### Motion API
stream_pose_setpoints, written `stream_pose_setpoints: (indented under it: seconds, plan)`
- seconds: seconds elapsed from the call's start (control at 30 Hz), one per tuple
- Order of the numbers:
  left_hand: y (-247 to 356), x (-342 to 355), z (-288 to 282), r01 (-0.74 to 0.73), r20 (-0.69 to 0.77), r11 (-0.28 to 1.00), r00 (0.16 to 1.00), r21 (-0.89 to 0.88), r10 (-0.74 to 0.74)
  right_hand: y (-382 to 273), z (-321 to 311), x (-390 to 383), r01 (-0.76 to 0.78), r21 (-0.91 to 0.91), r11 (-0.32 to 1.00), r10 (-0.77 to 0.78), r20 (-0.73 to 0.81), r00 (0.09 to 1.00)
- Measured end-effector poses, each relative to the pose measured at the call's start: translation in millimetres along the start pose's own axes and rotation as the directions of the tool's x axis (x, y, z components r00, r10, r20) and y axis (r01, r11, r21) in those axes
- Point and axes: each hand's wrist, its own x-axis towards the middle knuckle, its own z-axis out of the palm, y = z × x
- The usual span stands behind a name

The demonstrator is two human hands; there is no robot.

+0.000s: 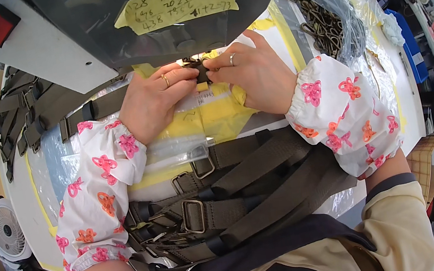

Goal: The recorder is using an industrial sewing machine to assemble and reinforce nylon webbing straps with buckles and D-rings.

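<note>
Now your left hand [149, 104] and right hand [261, 72] are pinching a dark strap piece [202, 72] beyond flat, woven straps [266, 166].

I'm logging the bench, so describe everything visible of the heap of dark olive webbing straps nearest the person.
The heap of dark olive straps looks like woven webbing, flat bands overlapping, with rectangular bronze-toned metal buckles towards its left. It spans the near side of the white table; the left hand and right hand don't touch it.
</note>
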Motion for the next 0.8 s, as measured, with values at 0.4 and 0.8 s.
stream_pose_setpoints:
  seconds: [0.4, 0.8]
  plan:
    - [-23.5, -8.2, 8.9, 0.202, -0.018, 0.979, 0.979, -0.031, -0.203, 11.4, 1.4, 20.4, -0.092, 0.000, 0.996, 0.091, 0.060, 0.994]
    - [1.2, -6.1, -18.9, 0.302, 0.167, 0.941, 0.931, 0.153, -0.326, 19.4, 22.6, 12.7, -0.014, 0.227, 0.974, 0.056, -0.182, 0.982]
